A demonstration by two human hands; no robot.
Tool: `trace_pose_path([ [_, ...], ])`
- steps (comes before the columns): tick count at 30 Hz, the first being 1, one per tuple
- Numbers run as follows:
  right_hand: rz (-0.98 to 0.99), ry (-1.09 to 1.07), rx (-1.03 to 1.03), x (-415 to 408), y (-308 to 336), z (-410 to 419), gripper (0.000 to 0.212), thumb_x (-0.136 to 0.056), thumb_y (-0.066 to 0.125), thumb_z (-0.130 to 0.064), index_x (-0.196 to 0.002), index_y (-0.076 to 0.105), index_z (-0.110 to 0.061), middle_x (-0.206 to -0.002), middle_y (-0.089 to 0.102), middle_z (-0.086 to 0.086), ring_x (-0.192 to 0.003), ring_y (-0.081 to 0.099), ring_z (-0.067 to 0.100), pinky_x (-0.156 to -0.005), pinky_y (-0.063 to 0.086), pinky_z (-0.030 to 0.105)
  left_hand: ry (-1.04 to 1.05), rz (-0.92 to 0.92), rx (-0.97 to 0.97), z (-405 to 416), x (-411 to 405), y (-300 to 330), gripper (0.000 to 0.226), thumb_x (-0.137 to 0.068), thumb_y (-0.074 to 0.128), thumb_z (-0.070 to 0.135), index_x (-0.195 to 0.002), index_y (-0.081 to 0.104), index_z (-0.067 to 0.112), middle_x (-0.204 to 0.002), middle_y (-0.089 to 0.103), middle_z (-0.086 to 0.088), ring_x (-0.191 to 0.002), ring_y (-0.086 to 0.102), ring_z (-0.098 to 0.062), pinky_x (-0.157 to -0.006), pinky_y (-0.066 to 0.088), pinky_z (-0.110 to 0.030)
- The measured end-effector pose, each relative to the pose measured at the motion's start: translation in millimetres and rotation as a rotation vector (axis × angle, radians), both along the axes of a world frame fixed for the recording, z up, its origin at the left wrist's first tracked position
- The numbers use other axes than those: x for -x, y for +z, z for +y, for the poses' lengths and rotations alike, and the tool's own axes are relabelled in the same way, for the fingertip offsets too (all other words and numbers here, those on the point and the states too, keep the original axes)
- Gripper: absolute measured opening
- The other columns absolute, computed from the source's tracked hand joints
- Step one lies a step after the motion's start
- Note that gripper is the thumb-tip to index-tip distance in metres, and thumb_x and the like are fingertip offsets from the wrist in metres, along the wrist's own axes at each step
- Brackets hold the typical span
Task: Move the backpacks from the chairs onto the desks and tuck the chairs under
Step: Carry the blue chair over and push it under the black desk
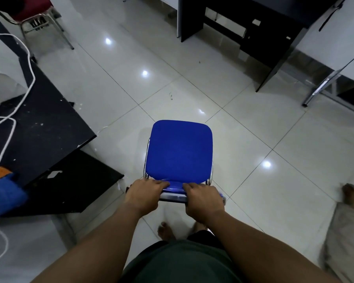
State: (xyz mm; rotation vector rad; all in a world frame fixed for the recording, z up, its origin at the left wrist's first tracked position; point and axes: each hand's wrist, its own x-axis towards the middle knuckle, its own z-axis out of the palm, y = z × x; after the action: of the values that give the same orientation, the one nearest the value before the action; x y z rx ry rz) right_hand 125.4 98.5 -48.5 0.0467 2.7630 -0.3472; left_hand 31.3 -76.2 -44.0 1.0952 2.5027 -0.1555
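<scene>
A blue padded chair point(179, 150) with a chrome frame stands on the tiled floor in front of me, its seat bare. My left hand point(144, 194) grips the top of the chair's backrest on the left. My right hand point(203, 198) grips the same backrest on the right. A dark desk point(243, 23) stands ahead at the upper right, its underside open toward the chair. No backpack is plainly in view; a blue and orange object point(2, 186) lies at the left edge, and I cannot tell what it is.
A black desk top point(39, 111) with a white cable point(18, 94) runs along the left. A red chair point(35, 11) stands at the far upper left. White desks with metal legs point(323, 86) sit at the right. Another person's bare foot point(352, 195) is at the right.
</scene>
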Motion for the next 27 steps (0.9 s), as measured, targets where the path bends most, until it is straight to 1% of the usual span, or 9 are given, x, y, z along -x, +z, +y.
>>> trace_pose_path([
  [5,-0.002,0.041,0.001,4.5,-4.0,3.5,0.053,-0.091,0.052,-0.030,-0.143,0.045,-0.021,-0.133,0.061,0.003,-0.111,0.061,0.026,-0.088,0.050,0.039,-0.036,0.040,-0.028,0.2,3.0,-1.2,0.056,-0.096,0.053,0.026,-0.148,0.035,0.031,-0.145,0.051,0.003,-0.124,0.056,-0.021,-0.096,0.047,-0.037],
  [12,0.002,0.065,-0.013,13.8,-8.0,10.0,0.055,-0.094,0.051,-0.030,-0.147,0.040,-0.022,-0.135,0.060,0.003,-0.113,0.060,0.028,-0.089,0.052,0.041,-0.068,0.011,-0.059,1.5,14.0,-7.5,0.055,-0.094,0.055,0.026,-0.147,0.039,0.028,-0.143,0.054,0.001,-0.122,0.058,-0.021,-0.099,0.048,-0.037],
  [15,0.008,0.080,-0.038,21.5,-6.1,13.1,0.056,-0.094,0.050,-0.029,-0.148,0.039,-0.022,-0.134,0.060,0.003,-0.112,0.061,0.029,-0.089,0.052,0.042,-0.096,0.011,-0.070,3.5,21.6,-7.6,0.055,-0.091,0.058,0.026,-0.144,0.044,0.028,-0.136,0.060,0.001,-0.114,0.063,-0.022,-0.093,0.051,-0.037],
  [17,0.019,0.081,-0.053,29.3,-3.9,15.3,0.056,-0.093,0.050,-0.027,-0.148,0.040,-0.022,-0.132,0.062,0.002,-0.109,0.062,0.030,-0.086,0.051,0.040,-0.107,0.029,-0.070,5.7,30.1,-7.2,0.055,-0.087,0.060,0.025,-0.140,0.048,0.029,-0.130,0.064,0.002,-0.106,0.067,-0.023,-0.085,0.054,-0.037],
  [19,0.038,0.075,-0.062,39.4,-1.5,17.7,0.056,-0.091,0.050,-0.026,-0.147,0.042,-0.023,-0.128,0.064,0.001,-0.106,0.062,0.030,-0.082,0.050,0.038,-0.098,0.055,-0.061,8.6,42.2,-5.1,0.056,-0.085,0.058,0.024,-0.140,0.048,0.032,-0.127,0.066,0.004,-0.105,0.067,-0.023,-0.084,0.053,-0.037],
  [22,0.065,0.048,-0.070,59.3,0.7,21.8,0.052,-0.089,0.052,-0.026,-0.141,0.048,-0.026,-0.120,0.067,-0.001,-0.101,0.064,0.029,-0.079,0.050,0.037,-0.085,0.104,-0.041,16.7,63.0,-2.5,0.058,-0.086,0.056,0.021,-0.141,0.044,0.035,-0.128,0.064,0.005,-0.107,0.066,-0.024,-0.085,0.053,-0.037],
  [24,0.076,0.025,-0.076,74.4,1.6,25.3,0.042,-0.087,0.054,-0.025,-0.129,0.055,-0.028,-0.106,0.069,-0.002,-0.091,0.065,0.027,-0.072,0.050,0.035,-0.048,0.114,-0.032,24.4,76.1,-1.4,0.053,-0.089,0.057,0.021,-0.139,0.045,0.035,-0.126,0.065,0.003,-0.106,0.065,-0.025,-0.085,0.052,-0.036],
  [26,0.087,0.006,-0.098,89.3,2.1,28.8,0.030,-0.085,0.055,-0.024,-0.115,0.059,-0.027,-0.094,0.067,-0.003,-0.078,0.063,0.025,-0.063,0.043,0.032,0.016,0.089,-0.050,32.1,89.0,-1.6,0.044,-0.091,0.059,0.024,-0.132,0.048,0.036,-0.119,0.067,0.002,-0.101,0.065,-0.023,-0.084,0.053,-0.035],
  [27,0.087,-0.003,-0.110,95.9,2.3,30.4,0.024,-0.085,0.055,-0.023,-0.109,0.060,-0.026,-0.091,0.065,-0.003,-0.074,0.060,0.024,-0.061,0.040,0.032,0.041,0.082,-0.054,35.5,94.9,-1.4,0.040,-0.091,0.059,0.026,-0.129,0.049,0.036,-0.115,0.067,0.003,-0.097,0.064,-0.021,-0.082,0.054,-0.035],
])
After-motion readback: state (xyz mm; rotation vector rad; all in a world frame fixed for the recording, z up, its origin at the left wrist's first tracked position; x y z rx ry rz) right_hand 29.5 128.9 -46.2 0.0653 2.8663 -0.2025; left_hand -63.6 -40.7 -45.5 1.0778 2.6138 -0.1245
